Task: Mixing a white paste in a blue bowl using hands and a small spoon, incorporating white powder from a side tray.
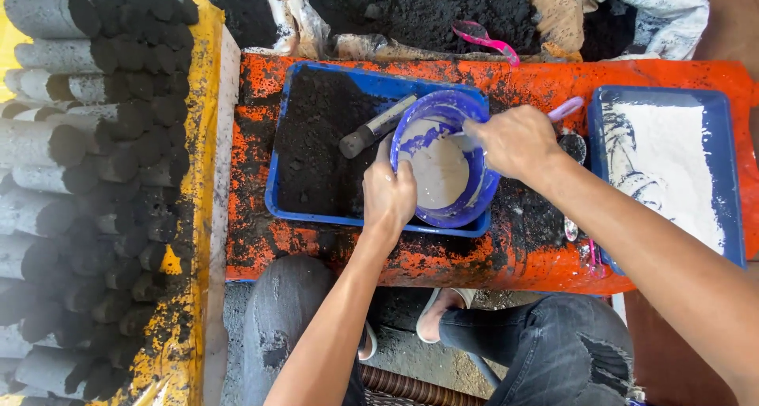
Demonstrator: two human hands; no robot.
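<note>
A pink-handled spoon (568, 109) lies with its long axis from 2 o'clock down to 8 o'clock, its working end dipped into the bowl (482, 186). The blue bowl holds grey paste and sits at the 4 o'clock end of a blue tray (277, 186) of black powder. The right hand (515, 139), fingers closed round the spoon, reaches in from 4 o'clock. The left hand (388, 194) clasps the bowl's 9 o'clock rim. At 3 o'clock, a second tray (734, 177) holds white powder

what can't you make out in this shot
Head view only:
- Tool in the right hand: its working end, hidden by the hand.
- Left hand fingers: over the blue bowl rim, hidden.
- Blue tray base: covered by black powder.
- Grey rolls: cut by the left edge.
</note>
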